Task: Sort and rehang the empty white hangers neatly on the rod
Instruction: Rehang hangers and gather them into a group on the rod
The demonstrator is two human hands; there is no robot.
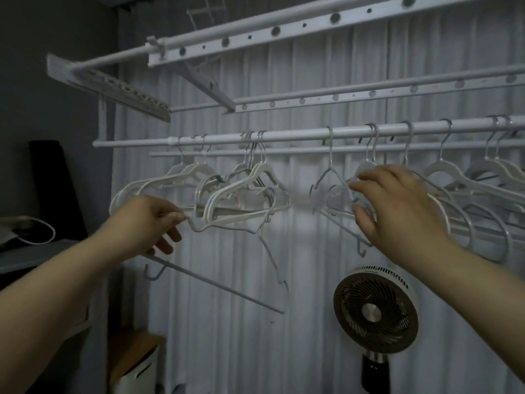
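**Two hands at a rod of white hangers, seen from the head camera**

The rod (284, 135) runs across the view at about hand height, rising slightly to the right. A crowded left group of hangers (241, 186) hangs from it with hooks bunched and shoulders overlapping. A right group of hangers (468, 177) is spaced more evenly and runs on to the right edge. Between the groups a stretch of rod is bare, giving open room in the middle.

The left hand (147, 223) has its fingers curled round the shoulder end of a thin hanger (227, 285). This hanger tilts down and to the right below the left group, and its straight bar ends in free space before the curtain (227, 351). Whether its hook sits on the rod cannot be told.

The right hand (397, 206) is spread, forefinger and thumb apart, its fingertips touching a thin hanger on the rod (329, 166) at the inner edge of the right group. A firm grip cannot be confirmed.

Perforated rails (284, 27) pass overhead. A round fan (375, 311) stands low, beneath the right forearm. At left a dark shelf (56, 251) carries a white cable (42, 231). A wood-topped white box (136, 354) stands below it. The room is dim.
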